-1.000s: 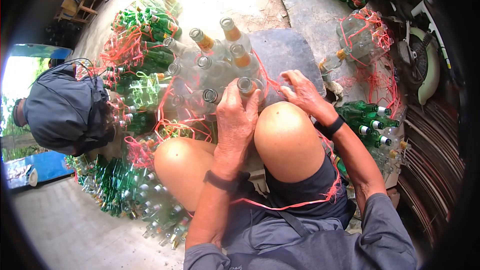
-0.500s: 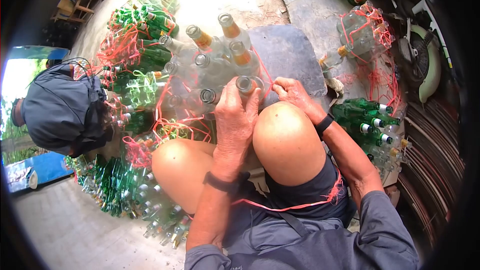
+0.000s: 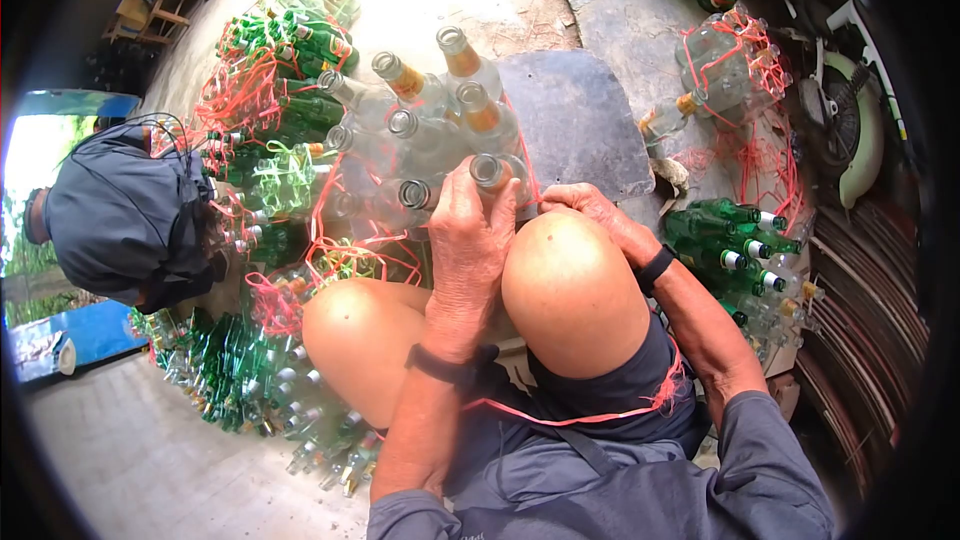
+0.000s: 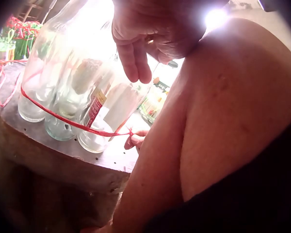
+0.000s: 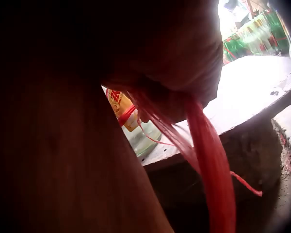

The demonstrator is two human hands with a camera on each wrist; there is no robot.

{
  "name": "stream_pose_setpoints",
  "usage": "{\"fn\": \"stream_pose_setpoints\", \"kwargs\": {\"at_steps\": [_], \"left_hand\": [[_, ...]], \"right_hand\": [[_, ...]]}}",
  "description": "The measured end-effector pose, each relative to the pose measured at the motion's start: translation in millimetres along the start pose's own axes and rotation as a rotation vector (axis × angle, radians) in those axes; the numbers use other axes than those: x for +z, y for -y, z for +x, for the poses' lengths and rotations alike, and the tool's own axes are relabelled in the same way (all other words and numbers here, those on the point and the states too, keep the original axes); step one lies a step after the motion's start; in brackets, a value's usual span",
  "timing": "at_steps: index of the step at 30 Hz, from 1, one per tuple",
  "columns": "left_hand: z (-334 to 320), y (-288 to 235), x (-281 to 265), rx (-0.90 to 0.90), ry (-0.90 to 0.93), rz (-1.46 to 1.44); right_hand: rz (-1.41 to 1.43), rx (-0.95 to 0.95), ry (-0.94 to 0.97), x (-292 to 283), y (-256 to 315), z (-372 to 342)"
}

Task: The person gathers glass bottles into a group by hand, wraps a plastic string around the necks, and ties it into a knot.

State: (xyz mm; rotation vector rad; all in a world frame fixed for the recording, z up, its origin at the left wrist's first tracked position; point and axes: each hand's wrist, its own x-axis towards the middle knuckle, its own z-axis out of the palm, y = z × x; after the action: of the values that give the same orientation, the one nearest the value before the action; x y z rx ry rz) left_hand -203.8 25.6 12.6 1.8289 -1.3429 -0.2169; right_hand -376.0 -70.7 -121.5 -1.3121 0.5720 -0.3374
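Observation:
Clear glass bottles (image 3: 430,145) stand in a tight group on a dark round-cornered board (image 3: 580,120). My left hand (image 3: 466,250) curls its thumb and fingers round the nearest bottle (image 3: 490,172); in the left wrist view that hand (image 4: 157,31) hangs over the bottles. A red string (image 4: 63,118) runs round their lower part. Beside the right knee, my right hand (image 3: 598,213) pinches the string at the group's near corner, its fingertips (image 4: 137,139) low by the board. From that hand (image 5: 179,58) a red strip (image 5: 213,170) hangs in the right wrist view.
Tied green bottles (image 3: 310,50) lie at the left, beside a person in a dark hood (image 3: 125,210). More green bottles (image 3: 725,245) and a tied clear bundle (image 3: 725,70) are at the right, near a wheel (image 3: 850,130). My knees (image 3: 570,280) flank the left forearm.
The right hand has come in from the right to the string and moved down toward the knee, drawing the string with it. The left hand stays on the bottle.

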Motion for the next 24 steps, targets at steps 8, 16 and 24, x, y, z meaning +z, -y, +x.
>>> {"fn": "stream_pose_setpoints", "kwargs": {"at_steps": [8,16,24], "left_hand": [[-2.7,4.8,-4.0,-0.077,0.085,-0.117],[-2.1,11.6,-3.4,-0.046,0.095,-0.178],[4.9,14.8,-13.8,0.016,0.138,-0.148]], "right_hand": [[0.329,0.206,0.167,3.1,23.8,-1.3],[0.116,0.113,0.232,-3.7,36.6,-3.9],[-0.282,-0.079,0.051,4.4,17.9,-19.4]]}}
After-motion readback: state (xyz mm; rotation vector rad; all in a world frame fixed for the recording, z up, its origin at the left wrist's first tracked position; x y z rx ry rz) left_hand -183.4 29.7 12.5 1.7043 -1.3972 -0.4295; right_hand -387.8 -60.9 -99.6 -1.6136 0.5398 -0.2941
